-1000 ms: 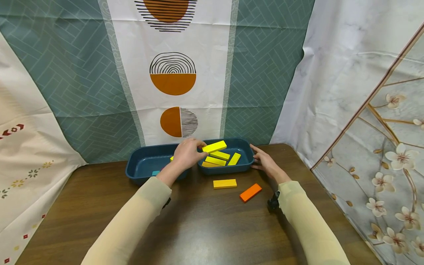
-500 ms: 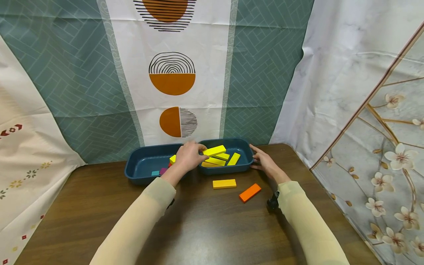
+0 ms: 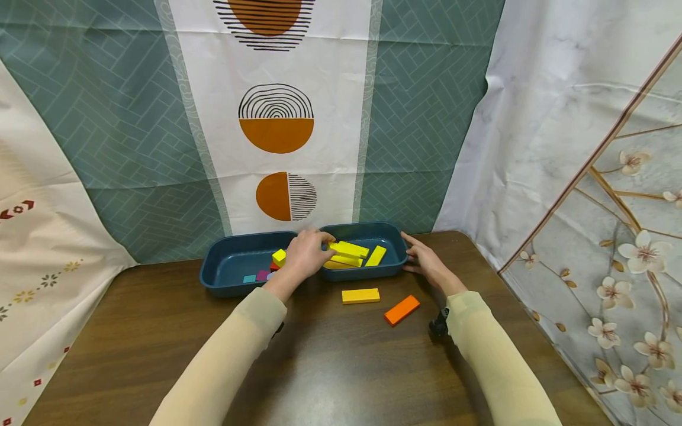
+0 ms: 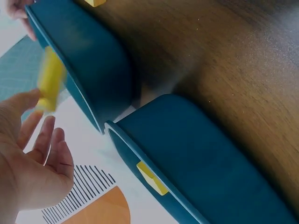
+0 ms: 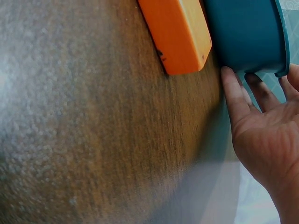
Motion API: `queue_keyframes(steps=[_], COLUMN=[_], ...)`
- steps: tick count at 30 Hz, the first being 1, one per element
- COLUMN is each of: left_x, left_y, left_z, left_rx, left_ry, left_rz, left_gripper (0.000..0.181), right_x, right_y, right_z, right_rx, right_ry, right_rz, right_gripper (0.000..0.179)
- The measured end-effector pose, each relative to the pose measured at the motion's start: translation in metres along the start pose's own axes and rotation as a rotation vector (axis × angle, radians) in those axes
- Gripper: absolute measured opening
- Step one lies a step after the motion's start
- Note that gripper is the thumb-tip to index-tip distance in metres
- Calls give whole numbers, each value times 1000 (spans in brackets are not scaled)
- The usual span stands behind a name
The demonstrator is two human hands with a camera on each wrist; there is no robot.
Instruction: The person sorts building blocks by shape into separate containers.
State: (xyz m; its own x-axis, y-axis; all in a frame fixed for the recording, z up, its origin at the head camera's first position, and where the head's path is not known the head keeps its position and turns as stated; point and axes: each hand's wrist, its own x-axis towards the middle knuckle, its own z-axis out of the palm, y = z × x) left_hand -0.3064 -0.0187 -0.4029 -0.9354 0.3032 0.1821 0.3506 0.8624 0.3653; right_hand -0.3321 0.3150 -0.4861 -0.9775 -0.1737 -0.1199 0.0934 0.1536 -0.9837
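Note:
My left hand (image 3: 306,254) pinches the end of a yellow block (image 4: 51,79) between thumb and fingertip, low over the right tray. The block is blurred in the left wrist view. In the head view it overlaps other yellow blocks (image 3: 354,249), so its outline is hard to separate. This blue tray (image 3: 367,273) also holds a darker yellow block (image 3: 337,265) and a single one (image 3: 376,256) farther right. My right hand (image 3: 428,263) touches the tray's right end with extended fingers, seen closely against the tray wall (image 5: 247,35) in the right wrist view.
A second blue tray (image 3: 215,272) stands at left with a yellow cube (image 3: 279,257), a purple piece (image 3: 263,276) and a teal piece (image 3: 249,278). On the wooden table (image 3: 330,367) lie an amber block (image 3: 360,296) and an orange block (image 3: 402,310). Curtains (image 3: 426,118) hang behind.
My left hand has shifted slightly right and lowered the yellow block from above the tray down among the others. More of the left tray's contents shows. My right hand has stayed put.

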Motion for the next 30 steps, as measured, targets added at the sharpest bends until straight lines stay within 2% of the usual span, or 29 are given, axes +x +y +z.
queue_keyframes(steps=[6,12,21,30], left_x=[1,0,-7,-14], left_y=[-3,-4,8,23], left_z=[-1,-4,-10,-10], left_rx=[-33,-58,-96,-117], left_ry=[38,41,72,94], left_rz=[-30,-37,32,102], left_gripper=[45,48,46,43], right_x=[-1,-2,-1,-1], right_y=[-1,-1,0,0], right_z=[1,1,0,0], right_rx=[11,-2,-7,10], right_ry=[0,-1,-15,-12], right_rz=[-2,-2,-14,-12], right_gripper=[64,64,64,64])
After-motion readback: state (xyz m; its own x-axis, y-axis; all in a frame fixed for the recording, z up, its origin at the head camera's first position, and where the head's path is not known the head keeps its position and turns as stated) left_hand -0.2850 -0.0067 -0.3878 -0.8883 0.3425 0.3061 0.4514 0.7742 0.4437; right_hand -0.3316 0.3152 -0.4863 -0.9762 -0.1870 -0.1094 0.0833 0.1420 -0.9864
